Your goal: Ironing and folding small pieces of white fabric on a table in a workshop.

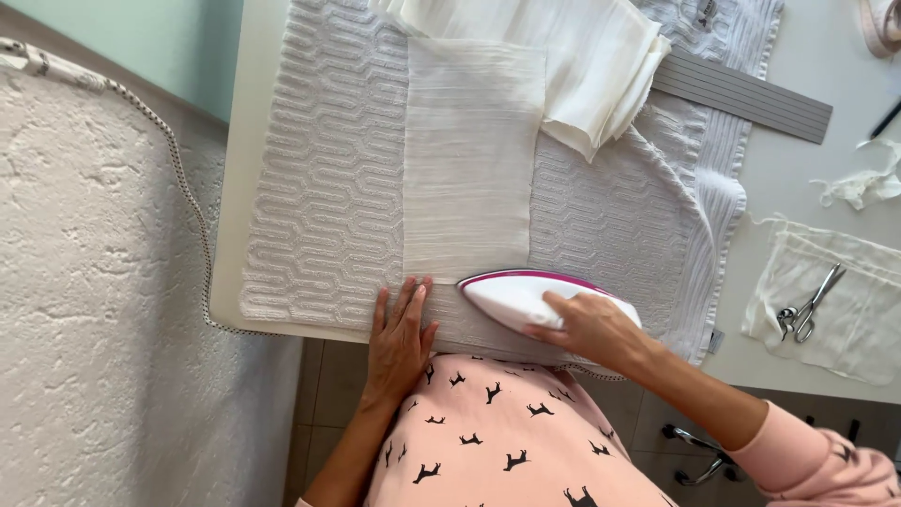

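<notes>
The right hand (589, 324) gripped the white iron (511, 296) at the table's (235, 188) near edge; the left hand (399, 329) lay open, pinning the cream fabric strip (469, 160). Fabric judged light, limp, best held flat near its end.

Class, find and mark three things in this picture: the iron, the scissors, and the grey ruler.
iron (511, 299): head view, on its white body just ahead of the right hand.
scissors (809, 305): head view, near the pivot where the blades meet the handles.
grey ruler (751, 96): head view, on the middle of its ridged face.
</notes>
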